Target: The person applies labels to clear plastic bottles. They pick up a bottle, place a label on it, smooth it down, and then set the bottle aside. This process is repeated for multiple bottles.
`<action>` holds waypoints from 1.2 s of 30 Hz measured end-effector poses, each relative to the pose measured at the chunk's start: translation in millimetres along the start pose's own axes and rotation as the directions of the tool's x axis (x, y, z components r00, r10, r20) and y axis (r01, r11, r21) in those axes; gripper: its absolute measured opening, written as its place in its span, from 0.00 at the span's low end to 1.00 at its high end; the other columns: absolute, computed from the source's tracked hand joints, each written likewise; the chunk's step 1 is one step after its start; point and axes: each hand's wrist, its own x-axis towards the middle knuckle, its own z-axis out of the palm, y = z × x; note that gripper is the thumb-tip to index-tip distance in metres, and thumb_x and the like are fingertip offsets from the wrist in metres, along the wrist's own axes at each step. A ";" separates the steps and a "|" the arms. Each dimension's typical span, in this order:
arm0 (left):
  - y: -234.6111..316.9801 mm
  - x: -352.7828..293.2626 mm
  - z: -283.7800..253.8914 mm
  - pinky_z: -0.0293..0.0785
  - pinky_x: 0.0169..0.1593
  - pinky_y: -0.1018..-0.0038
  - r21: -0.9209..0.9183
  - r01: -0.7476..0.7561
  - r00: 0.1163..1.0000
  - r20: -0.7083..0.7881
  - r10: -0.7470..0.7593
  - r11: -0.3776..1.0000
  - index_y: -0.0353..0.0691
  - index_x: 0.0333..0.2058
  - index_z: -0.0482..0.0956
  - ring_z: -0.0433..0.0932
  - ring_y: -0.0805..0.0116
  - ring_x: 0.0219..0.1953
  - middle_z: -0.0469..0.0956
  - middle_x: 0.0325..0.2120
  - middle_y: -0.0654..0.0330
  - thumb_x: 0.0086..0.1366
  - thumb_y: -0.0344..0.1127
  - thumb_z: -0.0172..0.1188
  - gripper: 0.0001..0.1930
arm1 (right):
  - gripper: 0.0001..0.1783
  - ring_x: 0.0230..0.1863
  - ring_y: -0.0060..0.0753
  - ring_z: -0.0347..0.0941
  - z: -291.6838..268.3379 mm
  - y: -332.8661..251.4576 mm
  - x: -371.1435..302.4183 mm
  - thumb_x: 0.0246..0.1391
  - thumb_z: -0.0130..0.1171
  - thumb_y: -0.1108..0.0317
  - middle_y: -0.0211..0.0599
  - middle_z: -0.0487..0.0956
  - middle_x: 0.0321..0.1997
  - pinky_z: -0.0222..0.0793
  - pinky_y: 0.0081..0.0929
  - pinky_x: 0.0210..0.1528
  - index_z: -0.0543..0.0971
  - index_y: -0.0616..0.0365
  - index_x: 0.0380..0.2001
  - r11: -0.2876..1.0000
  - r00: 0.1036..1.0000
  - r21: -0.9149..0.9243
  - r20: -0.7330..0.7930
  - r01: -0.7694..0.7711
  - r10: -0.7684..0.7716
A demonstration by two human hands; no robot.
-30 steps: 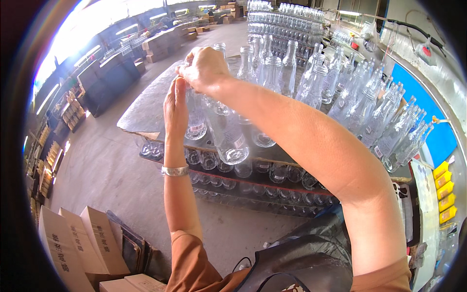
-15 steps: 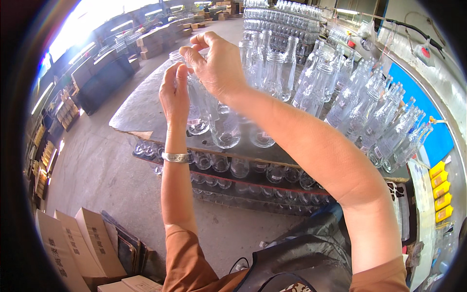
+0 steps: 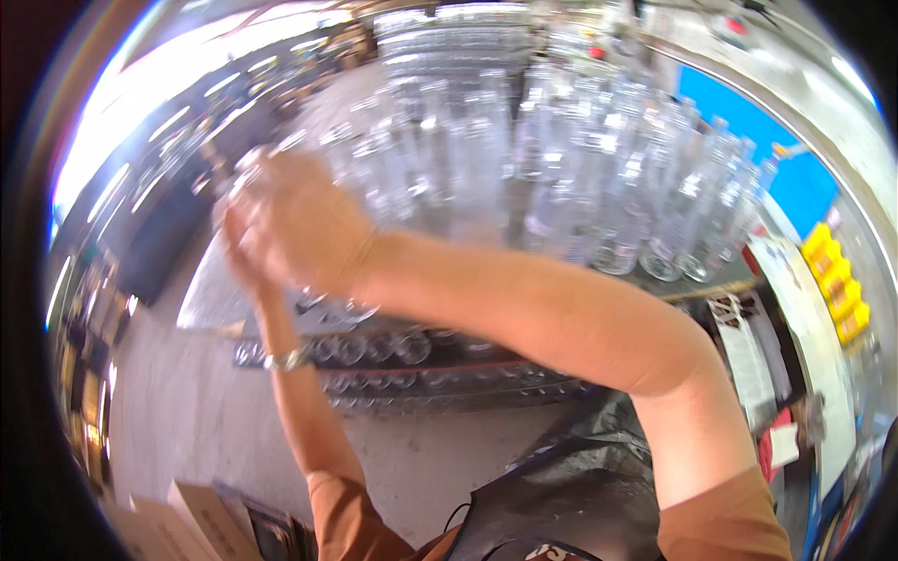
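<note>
Both my hands are together over the left corner of a dark board (image 3: 201, 297) that carries many transparent glass bottles (image 3: 625, 201). Nearer the camera is my right hand (image 3: 304, 220), its forearm stretched across from the right over the bottles. My left hand (image 3: 245, 245), with a bracelet at the wrist, comes up from below and is partly covered by the right. Motion smears the fingers of both. A glassy glint shows at the fingertips, but I cannot make out whether they hold a bottle. Bottles stand upright just beside the hands.
Under the board are further tiers of bottles (image 3: 407, 348). Stacked bottles (image 3: 449, 47) rise at the back. To the right are a blue panel (image 3: 716, 107) and yellow bins (image 3: 832, 285). Cardboard (image 3: 201, 519) leans at the lower left, and a dark apron (image 3: 571, 481) covers my front.
My hands have moved left and lower in the picture, and the right now overlaps the left. The view has shifted and become blurred.
</note>
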 end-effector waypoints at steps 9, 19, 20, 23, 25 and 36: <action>-37.8 -264.5 270.9 0.70 0.61 0.54 0.549 -0.427 0.893 0.131 0.431 0.718 0.21 0.63 0.60 0.73 0.42 0.57 0.71 0.56 0.38 0.76 0.43 0.36 0.29 | 0.12 0.56 0.41 0.70 -274.2 -75.4 -146.5 0.51 0.62 0.64 0.43 0.74 0.54 0.60 0.49 0.65 0.81 0.60 0.36 0.939 0.881 -0.328 0.468 0.106 0.064; -145.2 -447.5 433.3 0.74 0.49 0.73 0.268 0.303 0.524 0.754 -0.395 0.914 0.31 0.63 0.65 0.80 0.64 0.47 0.70 0.61 0.50 0.73 0.31 0.51 0.22 | 0.19 0.54 0.47 0.74 -546.9 -197.0 -231.6 0.45 0.70 0.71 0.42 0.76 0.57 0.72 0.42 0.54 0.79 0.56 0.43 0.191 0.754 -0.867 -0.268 -0.459 0.599; -152.8 -460.5 447.9 0.74 0.49 0.73 0.280 0.347 0.474 0.771 -0.426 0.895 0.31 0.63 0.65 0.80 0.65 0.47 0.70 0.61 0.51 0.73 0.31 0.51 0.22 | 0.18 0.54 0.48 0.75 -569.6 -207.9 -240.3 0.46 0.70 0.71 0.43 0.76 0.56 0.73 0.41 0.53 0.79 0.56 0.42 0.150 0.738 -0.848 -0.339 -0.508 0.583; -181.4 -501.2 480.2 0.74 0.49 0.75 0.306 0.471 0.325 0.811 -0.486 0.827 0.32 0.63 0.66 0.80 0.68 0.46 0.70 0.62 0.53 0.72 0.29 0.51 0.22 | 0.15 0.54 0.48 0.75 -635.8 -233.6 -263.5 0.50 0.68 0.68 0.44 0.77 0.56 0.72 0.37 0.55 0.80 0.58 0.42 -0.016 0.644 -0.752 -0.575 -0.659 0.505; -203.6 -520.9 498.5 0.74 0.49 0.76 0.362 0.511 0.233 0.815 -0.531 0.780 0.32 0.63 0.65 0.80 0.69 0.47 0.70 0.61 0.53 0.72 0.28 0.52 0.22 | 0.15 0.53 0.45 0.76 -683.6 -245.1 -271.4 0.52 0.67 0.66 0.45 0.78 0.54 0.71 0.35 0.56 0.81 0.59 0.42 -0.100 0.501 -0.593 -0.748 -0.799 0.436; -381.2 -690.3 804.3 0.76 0.54 0.68 0.219 0.378 0.022 0.969 -0.246 0.900 0.32 0.61 0.69 0.76 0.60 0.56 0.72 0.58 0.51 0.69 0.35 0.61 0.25 | 0.34 0.54 0.44 0.77 -1026.8 -277.1 -318.6 0.54 0.63 0.48 0.53 0.75 0.56 0.71 0.37 0.55 0.76 0.67 0.53 -0.473 0.401 -0.354 -0.916 -0.807 0.002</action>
